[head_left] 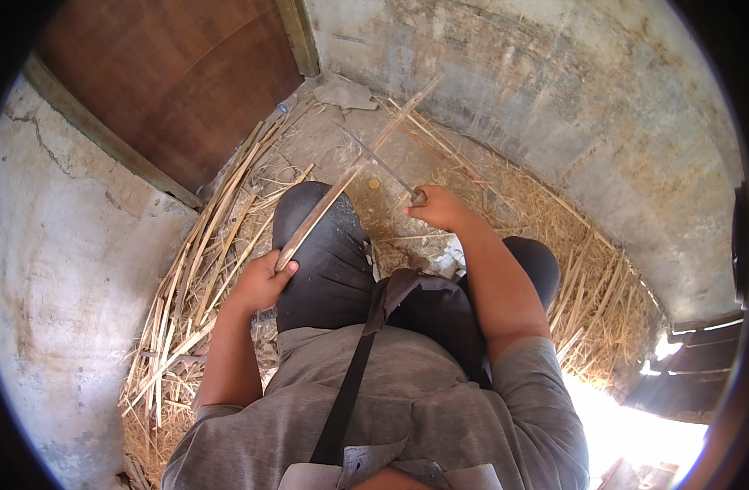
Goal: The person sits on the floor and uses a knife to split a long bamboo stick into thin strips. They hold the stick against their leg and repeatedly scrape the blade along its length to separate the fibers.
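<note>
My left hand (264,282) is closed round the lower end of a long split wooden strip (319,211), which slants up and away to the right above my left knee. In my right hand (437,209) is the short handle of a knife (384,166), its thin blade pointing up and to the left. The blade crosses the strip about midway along; whether its edge bites into the wood I cannot tell. Most of the knife's handle is covered by my fingers.
Long split strips (196,245) lie in a pile along the left wall. Shavings and more strips (595,286) cover the floor at right. A brown door panel (178,73) stands at far left, a stained wall (538,90) at the back. A flat stone slab (344,92) lies in the corner.
</note>
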Motion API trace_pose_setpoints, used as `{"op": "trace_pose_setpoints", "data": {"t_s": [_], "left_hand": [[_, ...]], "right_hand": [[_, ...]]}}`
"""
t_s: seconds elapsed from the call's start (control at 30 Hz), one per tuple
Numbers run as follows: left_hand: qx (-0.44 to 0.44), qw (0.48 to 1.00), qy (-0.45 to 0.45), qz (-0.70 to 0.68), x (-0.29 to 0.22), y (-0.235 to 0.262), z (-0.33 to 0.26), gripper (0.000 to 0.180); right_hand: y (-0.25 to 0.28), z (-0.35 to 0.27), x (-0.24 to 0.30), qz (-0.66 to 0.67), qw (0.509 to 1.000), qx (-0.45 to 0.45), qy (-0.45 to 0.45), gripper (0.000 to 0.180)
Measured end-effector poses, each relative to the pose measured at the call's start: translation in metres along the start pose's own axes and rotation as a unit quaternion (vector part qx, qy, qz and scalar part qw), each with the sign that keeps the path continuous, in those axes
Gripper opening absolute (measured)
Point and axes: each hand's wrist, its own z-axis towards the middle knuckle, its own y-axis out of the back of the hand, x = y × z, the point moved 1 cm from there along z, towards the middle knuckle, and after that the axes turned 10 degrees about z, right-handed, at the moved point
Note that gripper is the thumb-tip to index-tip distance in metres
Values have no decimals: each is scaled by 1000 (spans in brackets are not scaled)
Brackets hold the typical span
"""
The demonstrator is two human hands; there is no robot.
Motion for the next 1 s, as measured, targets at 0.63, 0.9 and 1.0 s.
{"op": "trace_pose_setpoints", "data": {"t_s": [0.63, 0.9, 1.0], "left_hand": [[-11, 1000, 1, -20, -1, -3, -2, 36], [-15, 1000, 3, -13, 1, -5, -1, 36], [-20, 1000, 0, -12, 0, -5, -1, 37]], "right_hand": [[-6, 6, -9, 28, 999, -9, 11, 74], [-6, 5, -6, 27, 1000, 0, 4, 76], [-7, 7, -8, 26, 1000, 4, 7, 77]]}}
